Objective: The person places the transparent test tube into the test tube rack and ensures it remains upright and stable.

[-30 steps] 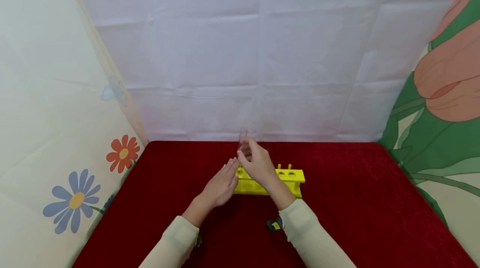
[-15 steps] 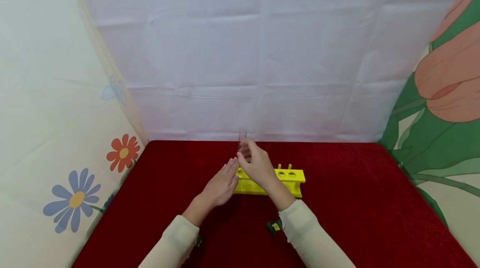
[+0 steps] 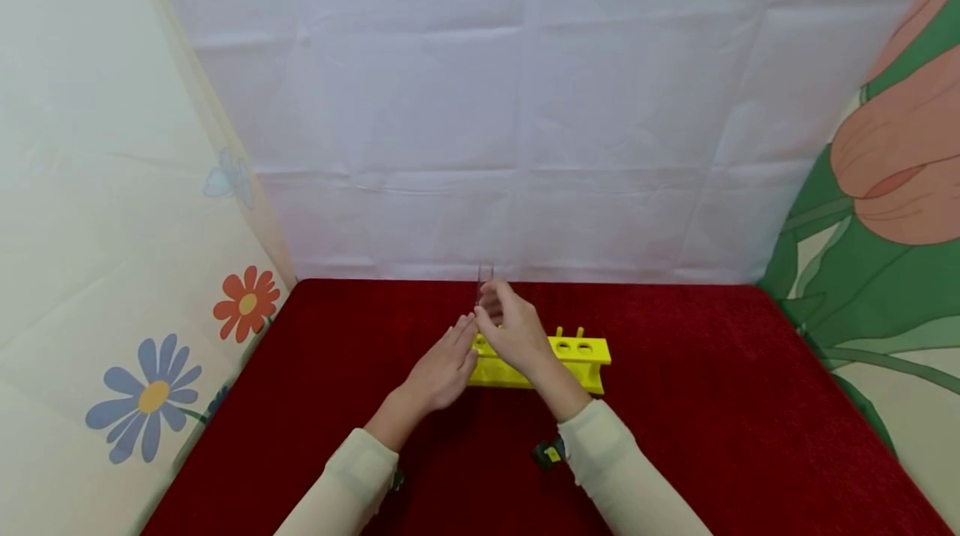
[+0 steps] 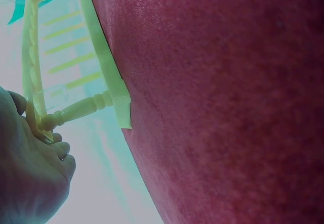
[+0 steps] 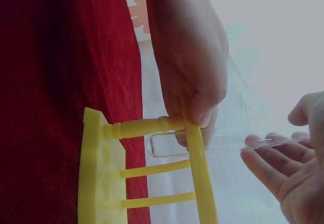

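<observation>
A yellow test tube rack (image 3: 595, 352) stands on the red cloth, its left end gripped by my left hand (image 3: 437, 371). In the right wrist view the left thumb and fingers pinch the edge of the rack's top plate. My right hand (image 3: 519, 334) holds a clear glass test tube (image 3: 486, 273) upright above that end, fingers curled about its upper part. The tube's rounded bottom (image 5: 164, 145) passes through the top plate and hangs between it and the base. In the left wrist view, the rack's corner post (image 4: 81, 107) is beside the left fingers.
Red cloth (image 3: 712, 403) covers the table, with a white sheet (image 3: 412, 102) hanging behind. Flower-printed panels (image 3: 75, 269) flank both sides. Two short yellow pegs (image 3: 580, 333) rise behind the rack's right end. A dark wrist device (image 3: 549, 453) sits at the right cuff.
The test tube has sunk slightly, its top edge now lower against the white sheet. The right fingers shift a little; the left hand and rack stay in place.
</observation>
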Demonstrator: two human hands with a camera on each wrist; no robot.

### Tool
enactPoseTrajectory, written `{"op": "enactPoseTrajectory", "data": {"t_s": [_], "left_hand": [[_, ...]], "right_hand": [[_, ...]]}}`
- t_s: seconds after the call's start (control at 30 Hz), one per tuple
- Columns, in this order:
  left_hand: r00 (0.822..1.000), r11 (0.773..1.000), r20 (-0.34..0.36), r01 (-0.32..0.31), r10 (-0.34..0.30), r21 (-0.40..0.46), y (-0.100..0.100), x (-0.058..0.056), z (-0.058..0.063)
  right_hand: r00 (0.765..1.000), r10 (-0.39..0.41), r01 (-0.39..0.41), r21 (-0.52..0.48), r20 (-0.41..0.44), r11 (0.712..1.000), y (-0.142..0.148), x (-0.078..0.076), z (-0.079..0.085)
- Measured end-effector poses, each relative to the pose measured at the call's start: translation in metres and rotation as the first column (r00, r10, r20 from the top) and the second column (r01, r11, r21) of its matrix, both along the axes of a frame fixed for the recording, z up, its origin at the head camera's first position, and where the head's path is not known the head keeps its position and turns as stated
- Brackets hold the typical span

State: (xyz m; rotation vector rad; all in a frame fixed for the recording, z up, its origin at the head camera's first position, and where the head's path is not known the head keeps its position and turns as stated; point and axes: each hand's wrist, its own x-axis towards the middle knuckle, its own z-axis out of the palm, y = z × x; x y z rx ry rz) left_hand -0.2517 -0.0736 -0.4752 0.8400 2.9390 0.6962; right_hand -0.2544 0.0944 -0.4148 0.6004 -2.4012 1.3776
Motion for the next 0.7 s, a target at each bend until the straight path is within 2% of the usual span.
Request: {"op": "enactPoseTrajectory", "data": {"t_s": [0.7], "left_hand": [[1.0, 1.0, 0.017, -0.009, 0.01, -0.014, 0.0006, 0.0013, 0.001]], "right_hand": [[0.999, 0.002, -0.002, 0.01, 0.032, 1.0, -0.0007, 0.0037, -0.0023]]}}
